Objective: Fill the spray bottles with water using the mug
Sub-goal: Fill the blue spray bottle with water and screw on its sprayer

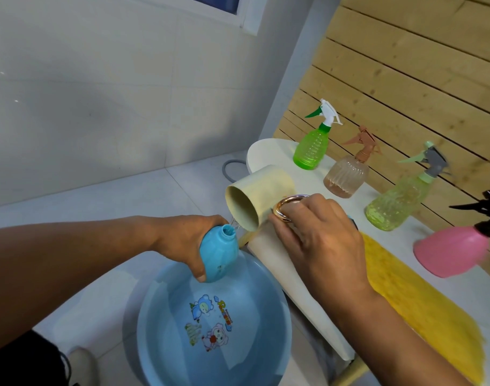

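My left hand (186,240) grips a blue spray bottle (217,253) with no spray head, tilted over a blue basin (154,344) of water. My right hand (319,235) holds a cream mug (257,193) by its gold ring handle (289,207). The mug is tipped on its side, and a thin stream of water runs from its rim into the bottle's open neck.
A white table (277,257) on the right carries a green spray bottle (312,147), a brown one (347,175), a yellow-green one (397,203), a pink one (455,250) and a yellow cloth (422,305). A wooden slat wall stands behind. A shoe (81,363) is beside the basin.
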The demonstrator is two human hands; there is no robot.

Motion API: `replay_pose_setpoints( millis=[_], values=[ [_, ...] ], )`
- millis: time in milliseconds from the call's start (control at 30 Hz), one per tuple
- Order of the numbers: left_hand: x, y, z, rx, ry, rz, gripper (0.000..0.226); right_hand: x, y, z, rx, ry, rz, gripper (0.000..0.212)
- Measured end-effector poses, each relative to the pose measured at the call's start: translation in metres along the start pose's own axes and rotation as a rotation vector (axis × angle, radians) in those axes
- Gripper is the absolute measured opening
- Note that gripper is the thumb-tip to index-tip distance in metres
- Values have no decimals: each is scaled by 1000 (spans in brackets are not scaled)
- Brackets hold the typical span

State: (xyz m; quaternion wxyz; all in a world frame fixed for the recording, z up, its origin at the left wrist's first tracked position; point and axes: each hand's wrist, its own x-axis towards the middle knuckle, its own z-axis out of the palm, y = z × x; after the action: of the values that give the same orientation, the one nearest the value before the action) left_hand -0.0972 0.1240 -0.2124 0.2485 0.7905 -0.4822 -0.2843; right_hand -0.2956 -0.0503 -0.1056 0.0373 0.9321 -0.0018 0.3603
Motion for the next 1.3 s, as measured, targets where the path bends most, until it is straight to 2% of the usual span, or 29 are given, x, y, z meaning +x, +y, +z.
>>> replay_pose_setpoints(
  millis=[200, 267, 333, 467, 567, 667, 733, 833, 867, 967, 1200, 1267, 1300],
  values=[
    [1, -1, 0, -7, -1, 24, 90, 0, -3, -1, -105, 63, -88, 19],
    [0, -1, 0, -23, -3, 28, 89, -1, -3, 3, -88, 35, -35, 17],
    [0, -3, 0, -41, -2, 33, 88, -3, -3, 9, -36, -26, 114, 17],
    [-4, -8, 1, -57, 6, 35, 87, -7, 0, 29, 70, -215, 415, 28],
    [-8, -15, 2, -64, 7, 29, 88, -13, 6, 51, 121, -344, 540, 35],
    [-10, -22, 2, -63, 0, 15, 88, -20, 10, 79, 132, -488, 565, 39],
    [-12, -25, 1, -66, 3, 14, 86, -30, 13, 105, 108, -648, 571, 38],
    [-12, -28, 1, -79, 33, 19, 86, -53, 14, 147, 95, -858, 604, 22],
    [-12, -29, 1, -88, 45, 22, 86, -60, 14, 158, 94, -913, 618, 22],
    [-11, -34, 0, -107, 80, 31, 88, -90, 10, 187, 39, -1084, 516, 26],
    [-13, -43, 0, -140, 110, 24, 88, -136, 20, 234, -97, -1243, 360, 32],
    [-12, -46, 2, -121, 103, 10, 88, -141, 18, 242, -132, -1255, 295, 31],
    [-11, -48, 3, -115, 101, 2, 87, -141, 16, 248, -129, -1202, 266, 28]
  ],
)
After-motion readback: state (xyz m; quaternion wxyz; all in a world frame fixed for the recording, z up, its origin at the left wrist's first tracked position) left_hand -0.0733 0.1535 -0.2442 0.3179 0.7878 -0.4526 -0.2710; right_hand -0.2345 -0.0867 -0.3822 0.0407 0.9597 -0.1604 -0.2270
